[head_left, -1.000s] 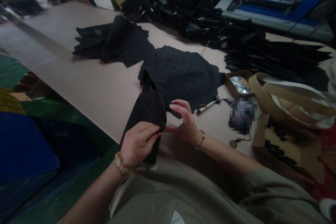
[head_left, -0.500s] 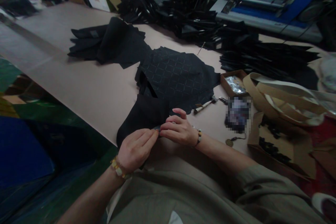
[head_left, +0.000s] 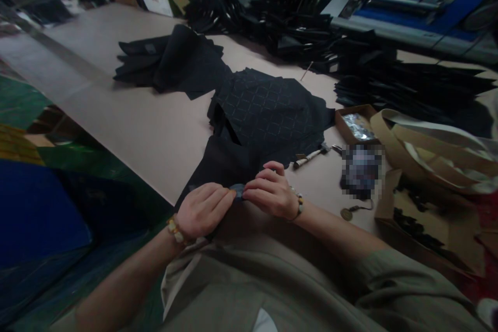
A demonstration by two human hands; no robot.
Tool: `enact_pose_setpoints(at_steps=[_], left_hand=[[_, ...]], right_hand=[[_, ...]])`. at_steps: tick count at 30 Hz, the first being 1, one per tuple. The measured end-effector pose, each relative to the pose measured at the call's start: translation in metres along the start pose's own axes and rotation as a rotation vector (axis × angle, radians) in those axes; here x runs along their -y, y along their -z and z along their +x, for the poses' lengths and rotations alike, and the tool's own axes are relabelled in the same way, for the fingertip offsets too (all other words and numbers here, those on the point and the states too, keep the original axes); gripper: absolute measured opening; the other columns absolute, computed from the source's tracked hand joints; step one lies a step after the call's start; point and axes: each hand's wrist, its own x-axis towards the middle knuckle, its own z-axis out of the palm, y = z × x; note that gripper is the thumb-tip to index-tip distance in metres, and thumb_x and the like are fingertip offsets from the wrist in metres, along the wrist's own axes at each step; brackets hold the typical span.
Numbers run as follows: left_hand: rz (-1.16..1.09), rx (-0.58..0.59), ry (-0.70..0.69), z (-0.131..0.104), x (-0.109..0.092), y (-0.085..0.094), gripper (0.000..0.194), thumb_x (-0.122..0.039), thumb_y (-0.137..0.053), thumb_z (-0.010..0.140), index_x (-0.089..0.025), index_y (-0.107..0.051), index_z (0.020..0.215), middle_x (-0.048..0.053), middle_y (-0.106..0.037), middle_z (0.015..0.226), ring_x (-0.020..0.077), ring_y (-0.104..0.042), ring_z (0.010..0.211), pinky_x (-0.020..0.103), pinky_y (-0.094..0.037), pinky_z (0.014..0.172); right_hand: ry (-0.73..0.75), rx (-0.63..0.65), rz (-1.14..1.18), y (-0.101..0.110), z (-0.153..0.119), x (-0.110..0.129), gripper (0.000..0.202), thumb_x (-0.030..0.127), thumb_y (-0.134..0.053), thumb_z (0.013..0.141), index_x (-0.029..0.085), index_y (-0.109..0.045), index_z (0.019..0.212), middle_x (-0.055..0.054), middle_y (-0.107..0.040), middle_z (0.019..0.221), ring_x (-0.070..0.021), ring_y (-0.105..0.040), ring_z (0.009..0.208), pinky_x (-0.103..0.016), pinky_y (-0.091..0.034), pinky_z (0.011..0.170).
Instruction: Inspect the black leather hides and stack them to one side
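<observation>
A black fabric piece [head_left: 220, 158] lies at the near edge of the table, its near edge folded up by my fingers. My left hand [head_left: 206, 208] is closed on that edge, thumb and fingers pinched together. Close beside it, my right hand [head_left: 271, 191] pinches the same edge, with its outer fingers curled and lifted. A small bluish-grey strip [head_left: 237, 190] shows in the gap between my fingertips; its kind is unclear. Just beyond lies a stack of black fabric panels with diamond stitching [head_left: 270, 104].
More black pieces [head_left: 171, 62] lie farther left. To the right are a hammer [head_left: 311, 156], a small box of shiny parts [head_left: 358, 124], coiled tan webbing [head_left: 420, 145] and a cardboard box with black parts [head_left: 436, 218]. Dark piles [head_left: 408, 80] line the back of the table [head_left: 128, 119].
The view has shifted slightly, so the table things sit a little farther right. My fingertips have drawn slightly apart, and more of the bluish-grey strip shows between them. Both hands keep their pinch.
</observation>
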Motion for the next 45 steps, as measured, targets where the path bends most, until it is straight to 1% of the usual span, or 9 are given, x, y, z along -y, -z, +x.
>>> enact_pose_setpoints(at_steps=[3, 10, 13, 17, 19, 24, 34, 41, 45], left_hand=[[-0.002, -0.036, -0.095, 0.006, 0.004, 0.004, 0.020, -0.010, -0.050, 0.091, -0.014, -0.061, 0.107, 0.007, -0.069, 0.083, 0.0165, -0.062, 0.074, 0.029, -0.053, 0.070], [0.066, -0.014, -0.249, 0.007, 0.009, 0.006, 0.020, -0.009, -0.050, 0.090, -0.016, -0.062, 0.104, 0.005, -0.070, 0.085, 0.0147, -0.060, 0.071, 0.029, -0.053, 0.071], [0.072, -0.002, -0.224, 0.006, 0.008, 0.007, 0.018, -0.010, -0.050, 0.091, -0.013, -0.061, 0.105, 0.005, -0.069, 0.087, 0.0152, -0.060, 0.074, 0.030, -0.051, 0.071], [0.171, 0.081, -0.116, 0.010, 0.009, 0.008, 0.019, -0.017, -0.047, 0.096, -0.010, -0.059, 0.110, 0.006, -0.067, 0.083, 0.0159, -0.058, 0.071, 0.031, -0.046, 0.064], [0.186, 0.123, -0.159, 0.014, 0.011, 0.009, 0.018, -0.017, -0.048, 0.096, -0.008, -0.059, 0.107, 0.005, -0.064, 0.079, 0.0155, -0.056, 0.068, 0.031, -0.045, 0.062], [0.115, 0.101, -0.382, 0.023, 0.019, 0.012, 0.011, -0.014, -0.051, 0.093, -0.009, -0.061, 0.093, 0.003, -0.058, 0.070, 0.0140, -0.050, 0.061, 0.030, -0.042, 0.057], [-0.093, 0.075, -0.590, 0.029, 0.027, 0.008, 0.022, -0.014, -0.049, 0.091, -0.015, -0.059, 0.071, 0.003, -0.053, 0.063, 0.0133, -0.045, 0.055, 0.031, -0.033, 0.049], [-0.137, 0.019, -0.642, 0.028, 0.027, 0.006, 0.025, -0.014, -0.050, 0.091, -0.017, -0.058, 0.068, 0.001, -0.051, 0.060, 0.0118, -0.043, 0.052, 0.030, -0.032, 0.047], [-0.061, 0.000, -0.594, 0.022, 0.028, 0.006, 0.017, -0.014, -0.052, 0.090, -0.015, -0.064, 0.079, 0.002, -0.055, 0.064, 0.0119, -0.047, 0.056, 0.029, -0.037, 0.050]], right_hand=[[0.037, -0.083, -0.004, 0.000, -0.001, 0.000, 0.014, 0.025, -0.061, 0.091, 0.036, -0.071, 0.094, 0.008, -0.075, 0.092, -0.0159, -0.057, 0.080, -0.042, -0.032, 0.098], [0.106, -0.087, -0.058, 0.005, -0.001, 0.000, 0.017, 0.023, -0.062, 0.090, 0.036, -0.072, 0.090, 0.009, -0.076, 0.093, -0.0158, -0.057, 0.078, -0.041, -0.034, 0.092], [0.178, -0.124, -0.074, 0.007, 0.002, 0.001, 0.018, 0.020, -0.060, 0.092, 0.034, -0.071, 0.091, 0.009, -0.076, 0.094, -0.0149, -0.056, 0.079, -0.039, -0.035, 0.092], [0.179, -0.181, -0.091, 0.007, 0.005, 0.003, 0.018, 0.020, -0.055, 0.095, 0.028, -0.069, 0.089, 0.007, -0.075, 0.090, -0.0135, -0.055, 0.078, -0.037, -0.037, 0.090], [0.177, -0.203, -0.083, 0.007, 0.006, 0.004, 0.017, 0.018, -0.054, 0.095, 0.026, -0.068, 0.088, 0.005, -0.075, 0.088, -0.0133, -0.054, 0.077, -0.037, -0.038, 0.090], [0.199, -0.193, -0.068, 0.008, 0.009, 0.007, 0.019, 0.017, -0.051, 0.097, 0.024, -0.067, 0.089, 0.004, -0.075, 0.087, -0.0136, -0.054, 0.078, -0.038, -0.039, 0.088], [0.276, -0.130, -0.029, 0.008, 0.009, 0.009, 0.018, 0.018, -0.051, 0.098, 0.022, -0.067, 0.091, 0.005, -0.075, 0.090, -0.0124, -0.055, 0.079, -0.039, -0.038, 0.090], [0.308, -0.063, 0.011, 0.015, 0.013, 0.011, 0.018, 0.017, -0.051, 0.098, 0.023, -0.066, 0.092, 0.006, -0.075, 0.092, -0.0126, -0.056, 0.082, -0.039, -0.039, 0.095], [0.297, -0.041, -0.016, 0.017, 0.015, 0.012, 0.018, 0.017, -0.051, 0.097, 0.022, -0.067, 0.090, 0.005, -0.075, 0.092, -0.0132, -0.054, 0.080, -0.036, -0.041, 0.093]])
